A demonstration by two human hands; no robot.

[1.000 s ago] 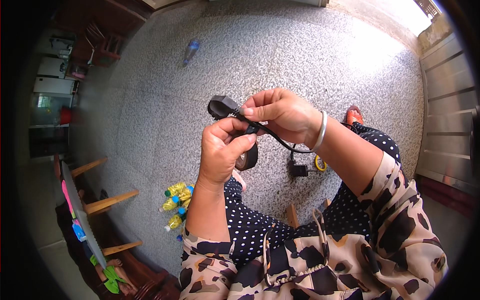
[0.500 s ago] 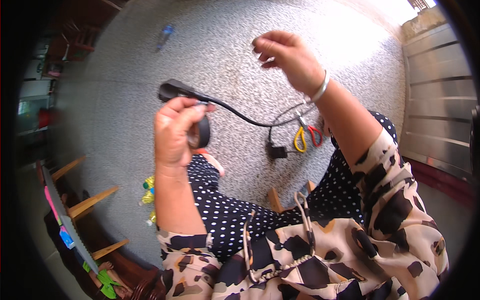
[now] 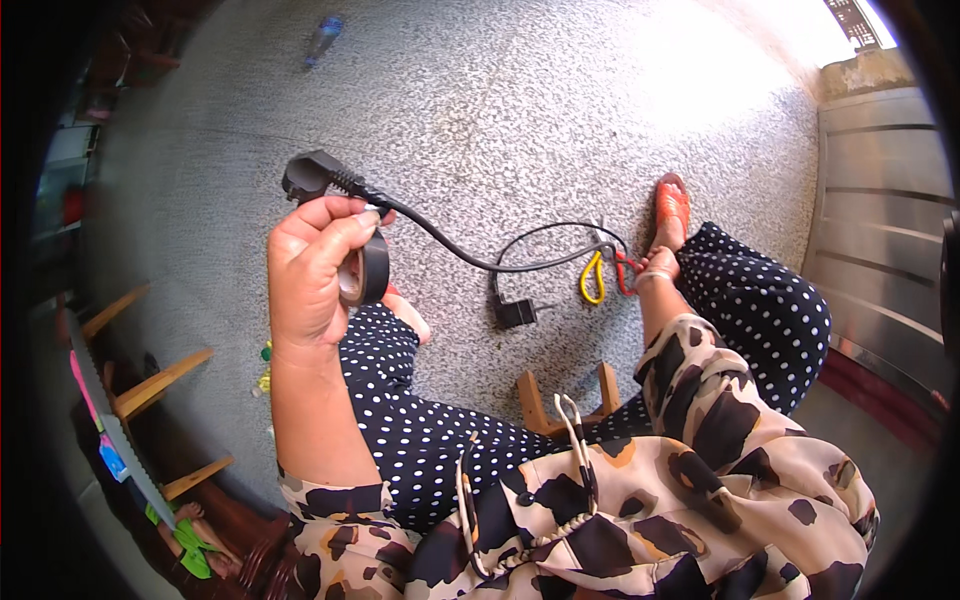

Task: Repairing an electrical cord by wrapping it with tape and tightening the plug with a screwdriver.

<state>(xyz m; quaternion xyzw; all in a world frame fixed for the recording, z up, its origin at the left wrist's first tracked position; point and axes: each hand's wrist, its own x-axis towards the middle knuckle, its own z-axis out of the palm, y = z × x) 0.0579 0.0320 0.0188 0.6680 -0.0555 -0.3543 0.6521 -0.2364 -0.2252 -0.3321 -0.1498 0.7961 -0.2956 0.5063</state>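
My left hand [image 3: 312, 265], raised, is closed on a black power cord [image 3: 440, 235] just below its chunky plug [image 3: 315, 175]. A roll of black tape [image 3: 374, 270] hangs from the same fingers, beside the cord. Low by my right foot, my right hand [image 3: 658, 268] has its fingers closed at the red handle of the scissors [image 3: 593, 280], whose other handle is yellow. The cord runs across toward these scissors, and its far end is hard to follow there. A thinner black cord loops to a small black block [image 3: 516, 313] on the floor.
My right foot in an orange-red sandal [image 3: 672, 210] is beside the scissors. A wooden stool [image 3: 532, 400] shows between my legs. A blue-capped bottle [image 3: 323, 42] lies far off on the speckled floor. Metal panels [image 3: 870, 220] stand at right; a wooden-legged board [image 3: 120, 440] is at left.
My right hand has come down from its raised place above the floor to the scissors. My left hand still holds the cord and tape, shifted slightly left in view.
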